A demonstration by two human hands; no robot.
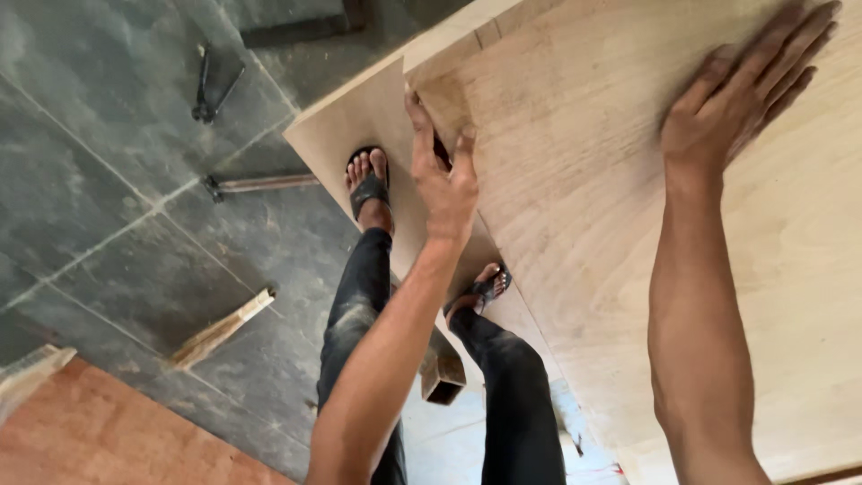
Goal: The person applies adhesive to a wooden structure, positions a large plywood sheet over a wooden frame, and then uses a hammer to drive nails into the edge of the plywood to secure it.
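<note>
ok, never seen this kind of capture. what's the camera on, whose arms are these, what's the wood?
There is no machine here. One camera sits on a person's head and looks down, so the two bare arms reaching into the picture are that person's own, and so are the legs in dark trousers and the feet in black sandals below.

The left hand grips the near edge of a large pale plywood sheet, fingers curled over its edge. The right hand lies flat, palm down, on the sheet's top face. A second pale board lies under it on the dark stone-tile floor.

Scattered on the floor: a hammer, a dark metal tool, a wood offcut, a short square tube piece and a reddish board at the lower left.
</note>
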